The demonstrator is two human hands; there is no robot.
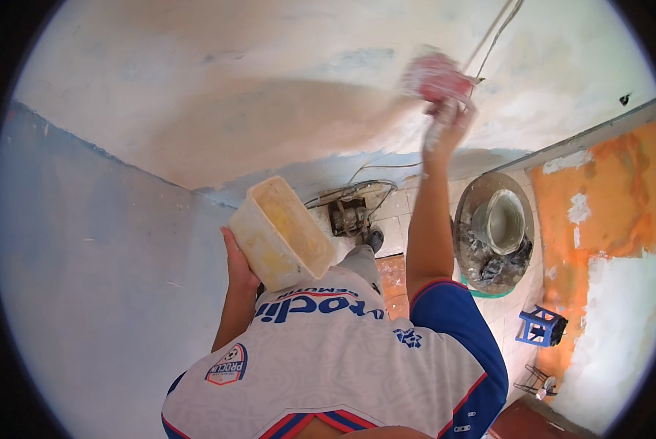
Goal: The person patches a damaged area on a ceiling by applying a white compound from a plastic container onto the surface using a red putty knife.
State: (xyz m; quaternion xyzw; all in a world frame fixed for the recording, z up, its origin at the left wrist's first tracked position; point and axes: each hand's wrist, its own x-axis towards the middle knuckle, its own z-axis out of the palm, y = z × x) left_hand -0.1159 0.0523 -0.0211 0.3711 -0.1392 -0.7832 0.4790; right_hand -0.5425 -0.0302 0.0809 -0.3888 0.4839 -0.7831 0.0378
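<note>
My left hand (238, 262) grips the side of a pale rectangular plastic tub (264, 241), held tilted in front of my body. Whitish and yellowish residue coats its inside, and some of my fingers are hidden behind it. Stretched forward and to the right, my right hand (447, 132) is closed on a red putty spreader (438, 79) smeared with white. Motion blurs this tool, so its exact edge is unclear. It is up against or very near the patchy whitish wall (291, 66); contact cannot be told. White smears mark my right fingers and wrist.
Cables (496, 36) hang down the wall by the spreader. On the tiled floor lie a dark device with coiled cords (350, 216) and a round-topped stand (478, 271) bearing a bucket (505, 221). A blue stool (538, 327) stands right; a blue-grey wall (101, 241) rises left.
</note>
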